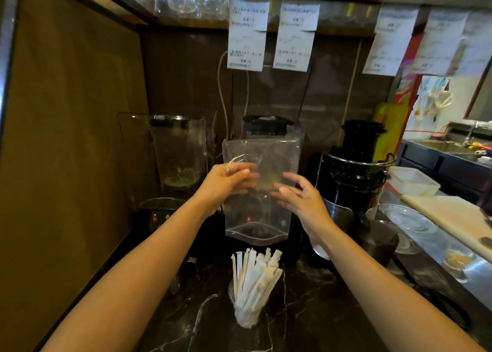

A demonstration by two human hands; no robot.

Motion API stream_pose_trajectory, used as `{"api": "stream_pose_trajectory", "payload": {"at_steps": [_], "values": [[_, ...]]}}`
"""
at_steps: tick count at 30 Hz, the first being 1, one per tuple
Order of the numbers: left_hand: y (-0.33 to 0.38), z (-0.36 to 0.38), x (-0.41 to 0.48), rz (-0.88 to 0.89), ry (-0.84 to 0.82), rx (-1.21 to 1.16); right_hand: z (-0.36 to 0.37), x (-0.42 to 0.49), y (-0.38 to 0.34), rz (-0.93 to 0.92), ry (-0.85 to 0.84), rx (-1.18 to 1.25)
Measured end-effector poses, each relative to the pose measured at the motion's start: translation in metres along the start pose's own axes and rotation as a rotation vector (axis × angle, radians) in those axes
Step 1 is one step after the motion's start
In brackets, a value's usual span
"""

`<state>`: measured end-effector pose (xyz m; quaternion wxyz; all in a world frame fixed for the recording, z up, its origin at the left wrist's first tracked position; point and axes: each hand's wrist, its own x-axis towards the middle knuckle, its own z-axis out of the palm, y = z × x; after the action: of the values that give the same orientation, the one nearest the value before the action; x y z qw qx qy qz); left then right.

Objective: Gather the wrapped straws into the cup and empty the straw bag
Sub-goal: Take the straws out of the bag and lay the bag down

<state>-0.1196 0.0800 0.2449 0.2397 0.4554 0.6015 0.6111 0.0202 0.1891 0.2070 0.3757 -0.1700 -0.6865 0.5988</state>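
A clear plastic straw bag (262,152) hangs upright in the air above the counter, and nothing shows inside it. My left hand (226,182) grips its left edge at mid height. My right hand (300,196) holds the right edge, fingers curled behind the plastic. Below the bag, a clear cup (246,315) stands on the dark marble counter (319,311). It is packed with several white paper-wrapped straws (255,277) that fan out above its rim.
Two blenders (175,160) stand at the back, one directly behind the bag. A black juicer (354,170) sits to the right, with glass dishes (410,221) and a white cutting board (447,216) on the steel counter. Paper order slips (246,32) hang overhead.
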Motion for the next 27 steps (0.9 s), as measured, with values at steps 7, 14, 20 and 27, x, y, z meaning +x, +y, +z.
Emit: {"api": "stream_pose_trajectory", "payload": {"at_steps": [7, 14, 20, 27], "values": [[0.028, 0.023, 0.009, 0.07, 0.034, -0.083, -0.022, -0.013, -0.015, -0.015, 0.143, -0.03], [0.024, 0.056, 0.011, 0.147, 0.21, 0.091, -0.051, -0.034, -0.027, -0.032, 0.291, -0.097], [0.0, 0.085, 0.009, 0.119, 0.293, 0.122, -0.075, -0.059, -0.01, -0.059, 0.378, -0.378], [-0.049, 0.132, -0.026, -0.095, 0.117, 0.016, -0.109, -0.1, 0.034, 0.038, 0.427, -0.461]]}}
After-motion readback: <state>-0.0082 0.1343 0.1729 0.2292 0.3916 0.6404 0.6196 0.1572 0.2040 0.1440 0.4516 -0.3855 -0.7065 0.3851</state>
